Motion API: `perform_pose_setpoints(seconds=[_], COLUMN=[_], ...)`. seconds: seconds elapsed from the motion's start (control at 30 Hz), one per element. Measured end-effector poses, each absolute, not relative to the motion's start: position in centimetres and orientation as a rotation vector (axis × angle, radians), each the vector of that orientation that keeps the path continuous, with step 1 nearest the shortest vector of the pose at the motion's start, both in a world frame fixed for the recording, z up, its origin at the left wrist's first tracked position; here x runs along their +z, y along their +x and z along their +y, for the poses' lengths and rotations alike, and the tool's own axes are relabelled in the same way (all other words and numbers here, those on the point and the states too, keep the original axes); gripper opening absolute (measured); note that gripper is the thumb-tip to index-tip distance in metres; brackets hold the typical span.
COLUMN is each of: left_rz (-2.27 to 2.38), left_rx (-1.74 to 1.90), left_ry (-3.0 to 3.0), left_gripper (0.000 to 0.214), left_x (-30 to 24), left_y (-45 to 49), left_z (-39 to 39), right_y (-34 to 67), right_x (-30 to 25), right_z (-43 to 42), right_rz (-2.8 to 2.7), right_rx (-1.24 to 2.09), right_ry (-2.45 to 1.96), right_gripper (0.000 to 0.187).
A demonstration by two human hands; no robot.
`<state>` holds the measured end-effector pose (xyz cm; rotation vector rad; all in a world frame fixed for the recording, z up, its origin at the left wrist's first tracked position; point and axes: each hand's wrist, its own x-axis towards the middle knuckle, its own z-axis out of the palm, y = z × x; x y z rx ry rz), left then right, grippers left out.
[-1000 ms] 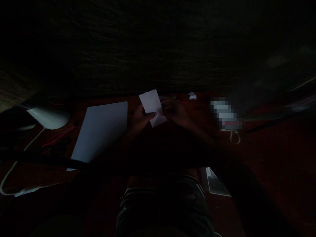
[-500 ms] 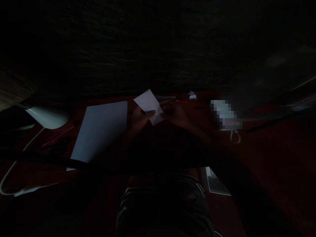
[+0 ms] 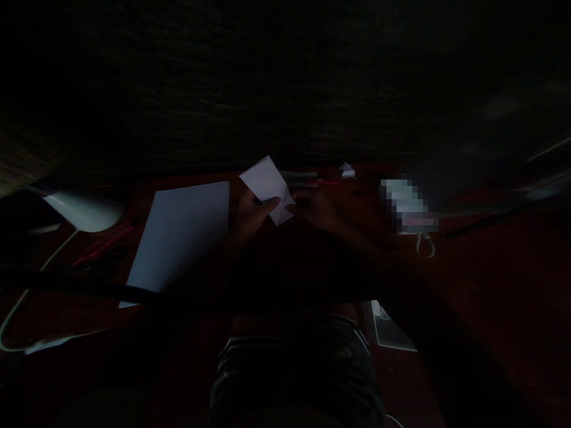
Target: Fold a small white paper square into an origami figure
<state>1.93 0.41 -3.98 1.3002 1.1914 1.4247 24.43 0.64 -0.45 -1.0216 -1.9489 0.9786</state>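
Observation:
The scene is very dark. A small folded piece of white paper [image 3: 266, 185] is held up between both hands above a dark red table [image 3: 468, 267]. My left hand [image 3: 250, 215] pinches its lower left side, thumb on the front. My right hand [image 3: 317, 209] grips its right edge with closed fingers. A larger white sheet [image 3: 181, 233] lies flat on the table just left of my left hand.
A white lamp head [image 3: 84, 211] with a white cable [image 3: 18, 309] stands at the far left, red pens [image 3: 100, 244] beside it. More pens [image 3: 307, 177] and a small folded paper [image 3: 347, 172] lie behind the hands. A blurred white item [image 3: 408, 208] sits right; a booklet [image 3: 388, 327] lies near my lap.
The small paper has turned counterclockwise, its top corner swinging left, and both hands have shifted slightly up and left with it.

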Motion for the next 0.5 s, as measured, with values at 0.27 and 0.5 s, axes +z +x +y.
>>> perform_pose_setpoints(seconds=[0.27, 0.5], left_rz=[1.180, 1.180], left_rx=[1.365, 1.259], left_ry=[1.296, 1.324], left_gripper=[0.051, 0.051], left_x=[-3.81, -3.66], left_y=[1.97, 1.85], left_z=[0.30, 0.12], right_y=[24.02, 24.12], right_x=[-0.80, -0.96], right_z=[0.48, 0.88], right_rz=[-1.966, -1.945], right_rx=[0.835, 0.854], right_ry=[-1.047, -1.154], right_gripper=[0.026, 0.020])
